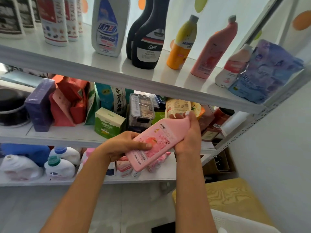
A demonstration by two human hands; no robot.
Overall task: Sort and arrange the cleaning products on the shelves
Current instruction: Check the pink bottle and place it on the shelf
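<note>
Head view: both hands hold 1 pink 500ml bottle tilted, cap end up-right, in front of the white shelf unit, level with the middle shelf. Left hand grips the lower body, thumb pressed flat on the peach label, fingers curled behind. Right hand wraps the neck end, fingers curled round it just below the white cap. Top shelf, left to right: stain remover bottles in a row, white-blue cleaner bottle, 2 dark oil cleaner bottles one behind the other, yellow-orange bottle, tall pink bottle leaning, small white-pink bottle touching a blue-purple refill pouch at the right end. Middle shelf: purple box, red bags, teal pouch, green box, clear plastic container, more packets behind the hands, too crowded to name. Bottom shelf: white detergent jugs lying close together, 1 blue-capped, 1 green-capped, pink packs under the held bottle. Yellow mat on the floor at right.
</note>
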